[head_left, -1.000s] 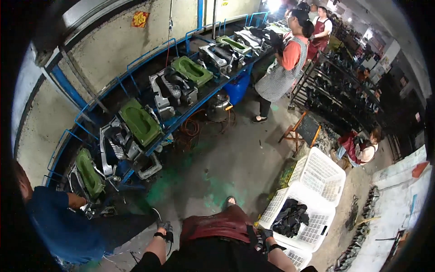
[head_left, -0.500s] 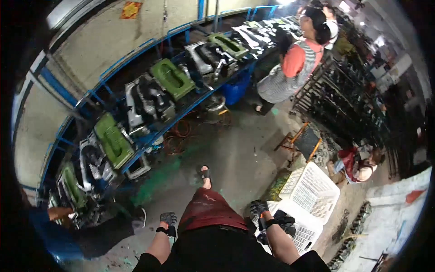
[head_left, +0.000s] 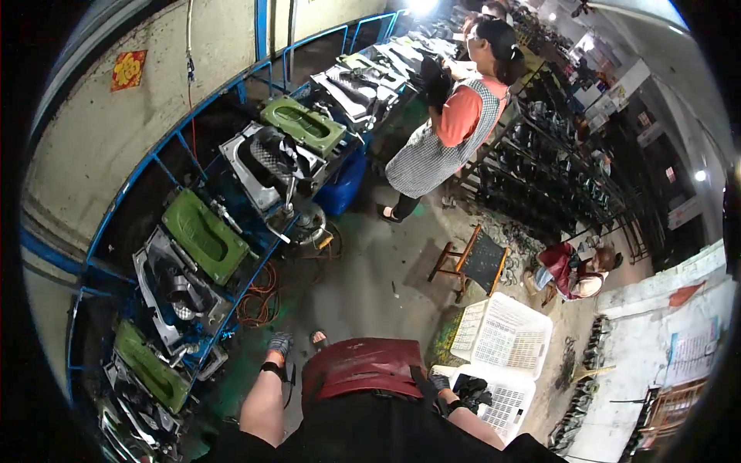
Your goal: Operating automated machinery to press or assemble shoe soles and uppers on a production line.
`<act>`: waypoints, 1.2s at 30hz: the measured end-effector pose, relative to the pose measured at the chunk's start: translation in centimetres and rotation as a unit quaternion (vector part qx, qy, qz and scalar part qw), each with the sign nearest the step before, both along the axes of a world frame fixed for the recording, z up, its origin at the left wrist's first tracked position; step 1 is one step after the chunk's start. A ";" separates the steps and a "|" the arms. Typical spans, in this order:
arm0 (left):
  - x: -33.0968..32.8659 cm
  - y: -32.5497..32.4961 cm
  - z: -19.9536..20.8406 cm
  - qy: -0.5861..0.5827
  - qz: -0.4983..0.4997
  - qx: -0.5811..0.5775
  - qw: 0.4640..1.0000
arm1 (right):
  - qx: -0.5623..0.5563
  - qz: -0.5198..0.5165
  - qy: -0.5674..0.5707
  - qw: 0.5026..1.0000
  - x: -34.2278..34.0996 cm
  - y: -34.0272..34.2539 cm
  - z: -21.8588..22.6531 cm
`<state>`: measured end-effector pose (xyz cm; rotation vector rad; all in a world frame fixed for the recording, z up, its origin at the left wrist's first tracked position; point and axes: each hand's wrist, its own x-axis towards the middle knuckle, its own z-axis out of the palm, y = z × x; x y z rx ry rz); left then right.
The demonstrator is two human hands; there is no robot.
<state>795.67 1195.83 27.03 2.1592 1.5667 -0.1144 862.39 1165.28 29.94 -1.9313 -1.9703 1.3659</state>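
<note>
A person looks down at their own body in a workshop; a dark red apron [head_left: 361,369] covers the lap at the lower middle of the view. The left hand [head_left: 279,344], in a grey glove, hangs beside the apron's left side, fingers curled loosely together and holding nothing that can be seen. The right hand [head_left: 441,383], also gloved, sits at the apron's right side, just beside a dark item [head_left: 472,390] lying in a white basket [head_left: 509,401]; whether this hand grips anything cannot be told. A second white basket [head_left: 505,339] stands touching the first, farther from the person. Both baskets rest on the concrete floor [head_left: 370,262].

Along the left runs a blue-framed counter [head_left: 255,270] carrying a row of metal moulds; a green mould lid [head_left: 202,235] lies near the left hand, and another green lid [head_left: 302,125] sits farther along. An orange cable coil [head_left: 258,297] lies on the floor by the counter's edge.

A small wooden stool [head_left: 472,261] stands near the baskets. Beyond it, a person in an orange top and checked apron [head_left: 440,131] stands at the counter; another person [head_left: 571,270] crouches by dark racks [head_left: 571,177] on the right.
</note>
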 end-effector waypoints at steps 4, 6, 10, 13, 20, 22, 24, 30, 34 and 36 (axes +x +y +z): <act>7.0 13.2 1.8 -0.445 0.330 -0.127 0.823 | -0.017 0.091 -0.166 0.982 0.7 15.6 -4.6; 9.7 16.5 3.4 -0.441 0.279 -0.101 0.847 | -0.034 0.141 -0.258 0.955 3.7 19.8 -5.0; 14.3 22.7 4.3 -0.429 0.455 -0.344 0.700 | -0.104 0.049 -0.087 0.990 9.8 30.3 -7.1; 14.7 21.9 2.6 -0.421 0.347 -0.178 0.819 | 0.078 0.158 -0.036 0.984 15.9 38.6 -8.6; 19.8 30.7 9.3 -0.495 0.571 -0.238 0.610 | 0.090 0.327 -0.167 0.926 22.6 65.3 -10.8; 22.9 37.3 9.6 -0.497 0.535 -0.190 0.657 | -0.389 -0.333 0.190 0.838 25.4 72.9 -11.1; 25.5 41.6 13.2 -0.463 0.523 -0.176 0.693 | -0.324 -0.348 0.125 0.871 20.7 79.2 -8.0; 34.1 64.9 19.1 -0.417 0.283 -0.107 0.857 | 0.138 0.286 -0.278 0.906 16.7 93.3 -2.7; 36.6 76.8 20.5 -0.351 0.313 -0.074 0.879 | 0.143 0.363 -0.158 0.907 7.6 99.4 5.7; 39.9 83.9 23.2 -0.362 0.328 -0.041 0.872 | 0.099 0.367 -0.142 0.914 7.3 104.7 9.6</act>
